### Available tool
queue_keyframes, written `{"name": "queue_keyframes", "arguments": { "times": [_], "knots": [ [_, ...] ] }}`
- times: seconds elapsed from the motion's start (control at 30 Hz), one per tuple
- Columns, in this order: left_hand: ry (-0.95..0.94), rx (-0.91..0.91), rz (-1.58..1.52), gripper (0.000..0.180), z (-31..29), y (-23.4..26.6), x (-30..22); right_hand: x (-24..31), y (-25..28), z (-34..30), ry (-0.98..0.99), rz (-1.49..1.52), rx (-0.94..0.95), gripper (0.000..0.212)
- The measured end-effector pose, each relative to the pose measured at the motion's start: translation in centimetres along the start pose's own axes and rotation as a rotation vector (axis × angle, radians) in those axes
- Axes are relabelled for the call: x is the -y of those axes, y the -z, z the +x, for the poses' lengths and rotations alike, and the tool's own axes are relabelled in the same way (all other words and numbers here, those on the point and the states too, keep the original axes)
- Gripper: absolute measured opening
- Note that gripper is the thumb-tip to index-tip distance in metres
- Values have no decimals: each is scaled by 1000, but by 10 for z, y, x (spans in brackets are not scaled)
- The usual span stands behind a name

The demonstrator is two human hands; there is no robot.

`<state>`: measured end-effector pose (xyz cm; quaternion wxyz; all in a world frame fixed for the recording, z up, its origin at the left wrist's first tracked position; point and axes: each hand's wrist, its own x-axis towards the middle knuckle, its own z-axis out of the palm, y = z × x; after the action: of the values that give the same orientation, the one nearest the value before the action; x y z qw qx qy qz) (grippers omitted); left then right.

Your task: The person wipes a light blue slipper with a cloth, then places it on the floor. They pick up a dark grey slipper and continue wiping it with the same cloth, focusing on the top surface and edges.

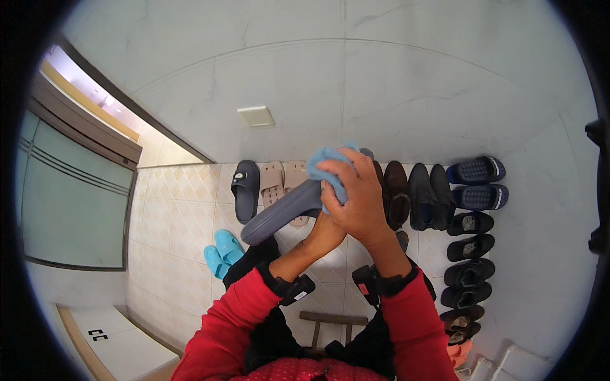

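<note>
A dark grey slipper (279, 214) is held up in the air, its sole edge turned toward me and one end pointing down to the left. My left hand (328, 232) reaches in under its upper end and grips it; the fingers are hidden behind the slipper and my other hand. Over that upper end my right hand (358, 197) is closed on a light blue cloth (330, 160), pressing it against the slipper. Below, on the floor, a matching dark grey slipper (245, 191) stands beside beige slippers (273, 182) with holes.
Brown shoes (396, 190), dark shoes (419, 197) and navy slippers (478, 170) line the wall, with several more black shoes (469, 247) down the right. Bright blue slippers (227, 247) lie left of my legs. A wooden stool (333, 317) shows between my knees. A glass-panelled door (79, 190) is at left.
</note>
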<state>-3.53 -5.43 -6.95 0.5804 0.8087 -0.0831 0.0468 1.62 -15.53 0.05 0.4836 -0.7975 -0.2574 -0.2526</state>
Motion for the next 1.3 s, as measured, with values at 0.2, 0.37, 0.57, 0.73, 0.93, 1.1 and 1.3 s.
{"name": "queue_keyframes", "arguments": {
  "times": [0.2, 0.37, 0.57, 0.73, 0.93, 1.1, 1.3],
  "knots": [
    [-41, -67, -98, 32, 7, 0, 4, -24, -7, 11, -262, -16, -189, 29],
    [-309, -112, 427, 28, 2, 2, -11, -34, 5, 17, -718, 442, -396, 33],
    [-411, -32, 678, 41, -6, 43, 1, -23, 0, 10, -653, 880, -544, 38],
    [-424, -4, 808, 48, -5, 63, -24, -14, -8, -2, -471, 499, -483, 31],
    [-286, -134, 532, 40, 8, 51, -49, 6, -21, -15, 27, 34, -318, 34],
    [-335, -138, 499, 35, 11, 25, -15, -9, -17, 2, -86, 82, -427, 35],
    [-33, 48, 89, 35, 3, 21, -14, -36, -5, 13, -589, 255, -504, 27]
  ]
}}
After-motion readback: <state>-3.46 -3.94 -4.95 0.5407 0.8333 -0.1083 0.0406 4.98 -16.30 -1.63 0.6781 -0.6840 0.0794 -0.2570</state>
